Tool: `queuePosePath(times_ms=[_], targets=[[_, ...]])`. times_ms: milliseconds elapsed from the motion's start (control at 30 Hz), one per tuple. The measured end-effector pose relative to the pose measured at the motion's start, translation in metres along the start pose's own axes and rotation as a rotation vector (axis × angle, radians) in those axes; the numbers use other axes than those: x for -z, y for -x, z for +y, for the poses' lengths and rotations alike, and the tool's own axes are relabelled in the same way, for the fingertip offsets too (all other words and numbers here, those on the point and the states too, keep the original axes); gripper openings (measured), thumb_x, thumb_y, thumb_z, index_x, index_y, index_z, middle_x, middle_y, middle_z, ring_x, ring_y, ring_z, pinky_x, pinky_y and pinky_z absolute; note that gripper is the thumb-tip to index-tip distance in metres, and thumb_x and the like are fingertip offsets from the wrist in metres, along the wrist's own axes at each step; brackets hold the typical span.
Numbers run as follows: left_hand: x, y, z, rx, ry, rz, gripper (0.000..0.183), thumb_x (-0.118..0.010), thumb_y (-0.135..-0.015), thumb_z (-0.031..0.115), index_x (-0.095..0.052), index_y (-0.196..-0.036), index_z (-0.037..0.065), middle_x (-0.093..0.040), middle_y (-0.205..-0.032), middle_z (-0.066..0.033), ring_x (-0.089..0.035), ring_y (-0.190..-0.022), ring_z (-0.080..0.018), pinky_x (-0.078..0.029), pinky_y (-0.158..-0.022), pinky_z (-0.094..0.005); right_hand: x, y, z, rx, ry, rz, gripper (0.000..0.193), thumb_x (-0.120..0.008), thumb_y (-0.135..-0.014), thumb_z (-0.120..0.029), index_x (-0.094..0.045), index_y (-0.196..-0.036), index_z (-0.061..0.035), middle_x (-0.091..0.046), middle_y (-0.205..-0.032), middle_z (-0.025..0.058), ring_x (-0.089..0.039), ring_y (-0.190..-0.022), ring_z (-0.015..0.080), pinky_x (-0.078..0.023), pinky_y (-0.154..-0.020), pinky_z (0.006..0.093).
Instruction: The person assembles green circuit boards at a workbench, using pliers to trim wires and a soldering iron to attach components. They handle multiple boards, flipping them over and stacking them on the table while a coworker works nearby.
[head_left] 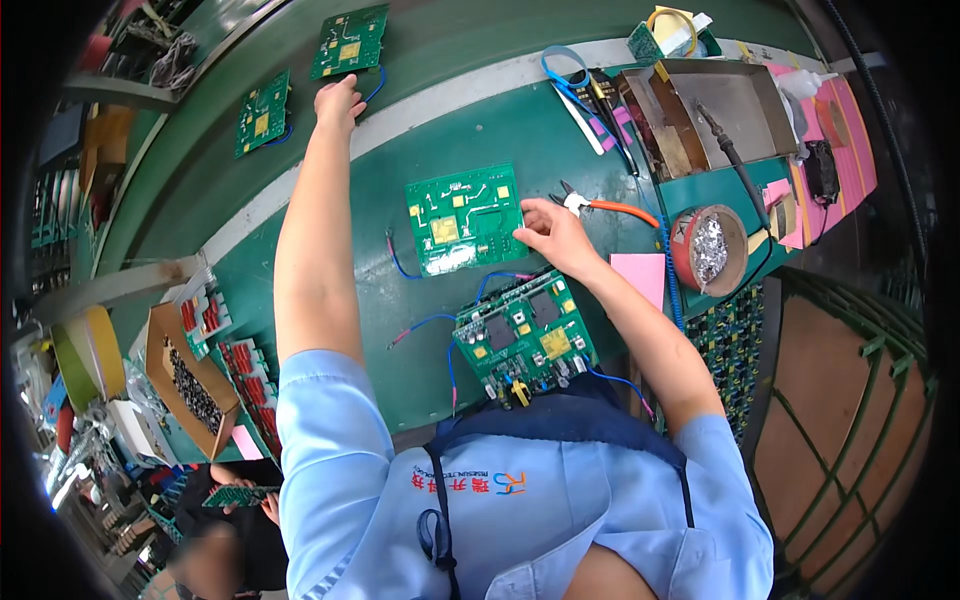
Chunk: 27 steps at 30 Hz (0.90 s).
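Observation:
My left hand (pixel 341 101) reaches far forward, fingers closed at the near edge of a green circuit board (pixel 350 45) with a blue wire. Another green circuit board (pixel 262 117) lies to its left on the far green strip. In the middle of the bench, a circuit board (pixel 465 218) shows its soldered side. My right hand (pixel 556 236) pinches that board's right edge between thumb and fingers. Closer to my body sits a circuit board (pixel 530 332) with its components facing up and blue wires with pink ends sticking out.
Right of centre lie side cutters (pixel 610 205) with orange handles. Beyond are a metal tray (pixel 725 110), a soldering iron (pixel 728 148) and a round tub (pixel 682 245) of metal bits. At left stands a cardboard box (pixel 212 430) of small parts; a co-worker's hand (pixel 271 509) holds a board nearby.

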<state>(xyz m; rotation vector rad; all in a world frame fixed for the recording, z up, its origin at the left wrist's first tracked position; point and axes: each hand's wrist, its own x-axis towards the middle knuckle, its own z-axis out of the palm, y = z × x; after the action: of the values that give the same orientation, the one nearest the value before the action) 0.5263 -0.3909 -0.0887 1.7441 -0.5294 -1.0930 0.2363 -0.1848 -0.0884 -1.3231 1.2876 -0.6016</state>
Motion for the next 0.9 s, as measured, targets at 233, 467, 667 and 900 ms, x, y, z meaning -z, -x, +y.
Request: queuePosePath(times_ms=[233, 467, 667, 900], targets=[[-0.038, -0.041, 0.013, 0.115, 0.363, -0.065, 0.030, -0.048, -0.079, 0.003, -0.040, -0.108, 0.001, -0.049, -0.104, -0.0172, -0.051, -0.094, -0.0330, -0.041, -0.081, -0.0486, 0.006, -0.003, 0.002, -0.040, -0.076, -0.066, 0.034, -0.061, -0.070, -0.011, -0.051, -0.100, 0.0007, -0.060, -0.078, 0.0087, -0.057, -0.069, 0.0127, -0.045, -0.063, 0.0244], [-0.040, -0.057, 0.011, 0.138, 0.431, -0.144, 0.023, -0.050, -0.079, 0.006, -0.045, -0.101, 0.003, -0.052, -0.096, -0.0120, -0.054, -0.086, -0.0258, -0.045, -0.074, -0.0381, 0.011, -0.013, -0.005, -0.153, -0.255, -0.126, 0.015, -0.049, -0.079, -0.014, -0.055, -0.082, -0.0002, -0.056, -0.066, 0.0036, -0.052, -0.059, 0.0102, -0.042, -0.055, 0.0237], [-0.008, -0.019, 0.023, 0.114, 0.463, -0.339, 0.019, -0.052, -0.081, 0.019, -0.050, -0.094, 0.005, -0.054, -0.088, -0.0072, -0.054, -0.079, -0.0190, -0.044, -0.068, -0.0300, 0.009, -0.025, -0.013, -0.234, -0.461, -0.092, 0.024, -0.042, -0.083, -0.016, -0.047, -0.062, -0.0062, -0.046, -0.055, -0.0006, -0.042, -0.049, 0.0080, -0.034, -0.045, 0.0230], [0.073, 0.041, 0.003, 0.035, 0.388, -0.460, 0.029, -0.050, -0.082, 0.025, -0.048, -0.103, 0.006, -0.054, -0.099, -0.0061, -0.051, -0.089, -0.0167, -0.042, -0.073, -0.0297, 0.036, -0.006, -0.039, -0.111, -0.572, -0.105, 0.019, -0.043, -0.083, -0.018, -0.049, -0.068, -0.0093, -0.046, -0.059, -0.0042, -0.041, -0.051, 0.0047, -0.033, -0.047, 0.0202]])
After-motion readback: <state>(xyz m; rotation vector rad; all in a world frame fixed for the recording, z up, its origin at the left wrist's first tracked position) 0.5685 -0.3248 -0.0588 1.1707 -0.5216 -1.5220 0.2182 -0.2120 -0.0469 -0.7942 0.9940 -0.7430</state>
